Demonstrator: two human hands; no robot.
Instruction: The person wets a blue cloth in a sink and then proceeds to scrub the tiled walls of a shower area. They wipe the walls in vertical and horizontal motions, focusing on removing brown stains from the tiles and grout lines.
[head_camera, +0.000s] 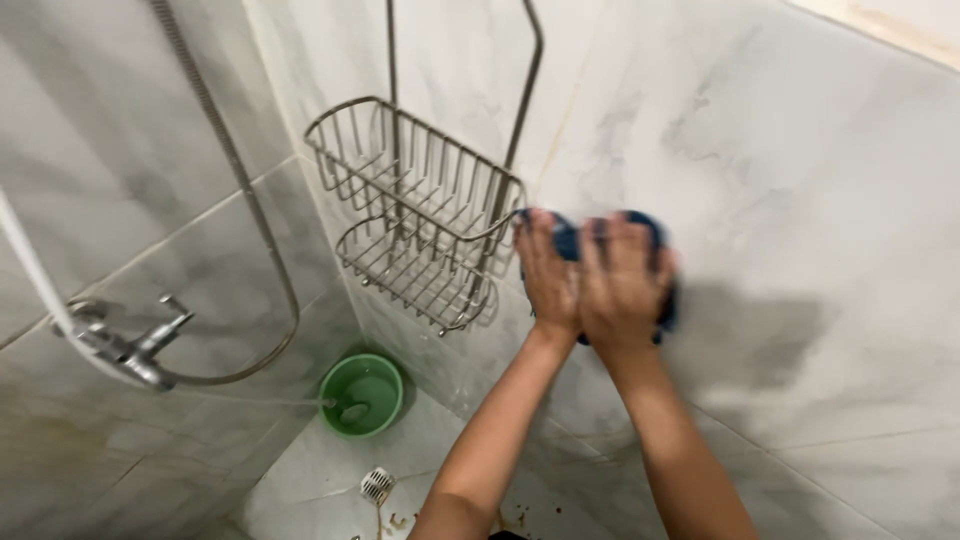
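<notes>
Both of my hands press flat against the grey marbled wall tile (800, 220), side by side. My left hand (547, 272) and my right hand (622, 280) together hold a blue cloth (567, 240) against the tile; its blue edges show above the fingers and at the right side. The hands are blurred. The cloth sits just right of a wire shower caddy (420, 200), whose right rim nearly touches my left hand.
The two-tier metal caddy hangs in the corner. A shower tap (135, 345) with a metal hose (240, 170) is on the left wall. A green bucket (362, 393) stands on the floor in the corner, with a round floor drain (377, 485) nearer.
</notes>
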